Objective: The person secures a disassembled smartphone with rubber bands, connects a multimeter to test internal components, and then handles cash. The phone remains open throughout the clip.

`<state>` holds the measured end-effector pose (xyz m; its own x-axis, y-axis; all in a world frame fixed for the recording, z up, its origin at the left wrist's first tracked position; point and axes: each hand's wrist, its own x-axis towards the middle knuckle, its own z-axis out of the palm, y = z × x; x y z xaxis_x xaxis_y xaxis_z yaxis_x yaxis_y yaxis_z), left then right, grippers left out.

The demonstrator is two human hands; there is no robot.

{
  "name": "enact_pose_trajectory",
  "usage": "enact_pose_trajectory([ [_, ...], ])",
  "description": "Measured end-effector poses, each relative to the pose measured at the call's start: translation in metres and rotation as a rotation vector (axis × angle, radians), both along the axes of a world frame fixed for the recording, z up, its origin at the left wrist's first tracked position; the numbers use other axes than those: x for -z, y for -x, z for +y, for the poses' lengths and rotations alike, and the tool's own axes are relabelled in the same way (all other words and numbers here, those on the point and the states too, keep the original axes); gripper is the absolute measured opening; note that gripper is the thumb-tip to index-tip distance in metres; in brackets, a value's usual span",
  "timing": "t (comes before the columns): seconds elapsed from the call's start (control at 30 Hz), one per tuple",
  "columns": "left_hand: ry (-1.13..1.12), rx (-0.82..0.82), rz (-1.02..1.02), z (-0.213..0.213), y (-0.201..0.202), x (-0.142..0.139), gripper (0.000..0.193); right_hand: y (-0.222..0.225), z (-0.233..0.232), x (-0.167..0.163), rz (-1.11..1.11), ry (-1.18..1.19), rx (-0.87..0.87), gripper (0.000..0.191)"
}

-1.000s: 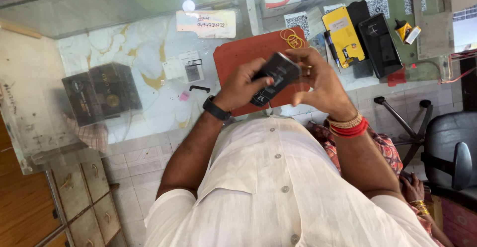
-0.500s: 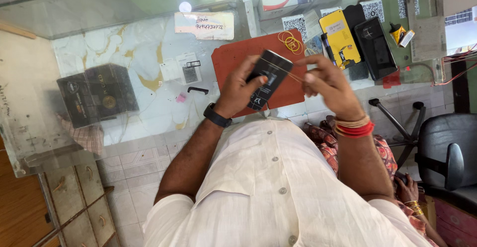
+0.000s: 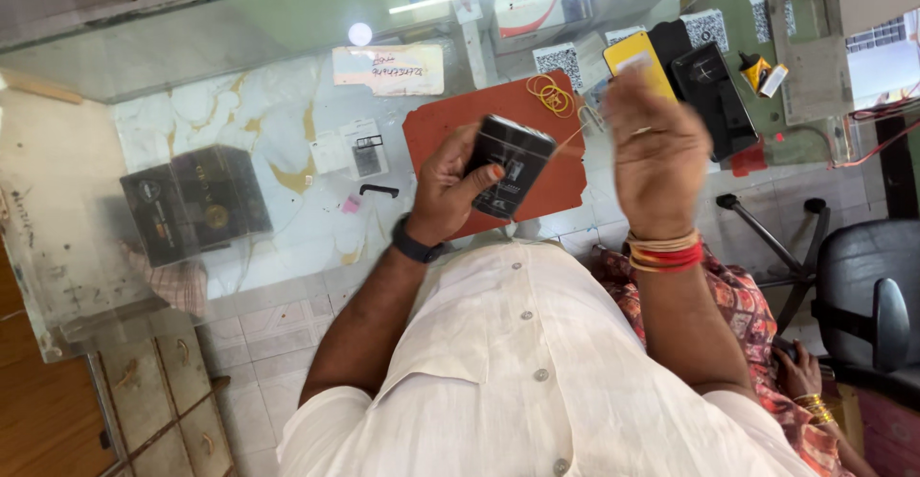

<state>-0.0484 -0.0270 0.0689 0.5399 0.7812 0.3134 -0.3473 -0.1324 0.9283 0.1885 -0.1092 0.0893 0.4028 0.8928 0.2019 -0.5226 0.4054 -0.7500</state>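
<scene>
Left hand point(image 3: 452, 182) grips a small black box point(image 3: 510, 165), thumb across its front, fingers wrapped behind; box tilted, held above the red-brown mat point(image 3: 450, 132) on the glass tabletop point(image 3: 240, 55). Black watch point(image 3: 414, 243) on that wrist. Right hand point(image 3: 650, 156) is raised just beside the box, back of hand to the camera, fingers curled shut w/ what looks like a thin yellowish rubber band point(image 3: 573, 138) stretched from it toward the box's top edge; exact pinch hidden behind the knuckles. Red & gold bangles point(image 3: 661, 253) on the right wrist.

On the mat's far corner lies a small pile of yellow rubber bands point(image 3: 553, 95). Beyond the right hand: a yellow flat pack point(image 3: 631, 55), partly covered by the fingers, & next to it a black case point(image 3: 714, 93). Well apart, left side of the tabletop, sits a dark cube-shaped box point(image 3: 196, 204). A white paper slip point(image 3: 388, 69) lies near the tabletop's far edge, small printed labels point(image 3: 353, 151) btw the dark box & the mat. Person wears a white buttoned shirt point(image 3: 517, 372). Black office chair point(image 3: 867, 304) at the right edge.
</scene>
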Motion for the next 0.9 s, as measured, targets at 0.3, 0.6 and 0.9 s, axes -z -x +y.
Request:
enact_pose_trajectory([
  [0.3,-0.528,0.308,0.857,-0.003,0.006,-0.029,0.04,-0.005,0.03,-0.027,-1.123,-0.133,-0.497,0.06],
  [0.6,0.6,0.069,-0.265,0.013,0.007,0.048,0.047,-0.052,-0.026,0.022,-0.41,-0.137,-0.242,0.035],
  [0.9,0.626,0.063,-0.347,-0.008,-0.023,0.038,0.047,-0.019,-0.022,0.043,0.697,-0.124,0.066,0.032],
])
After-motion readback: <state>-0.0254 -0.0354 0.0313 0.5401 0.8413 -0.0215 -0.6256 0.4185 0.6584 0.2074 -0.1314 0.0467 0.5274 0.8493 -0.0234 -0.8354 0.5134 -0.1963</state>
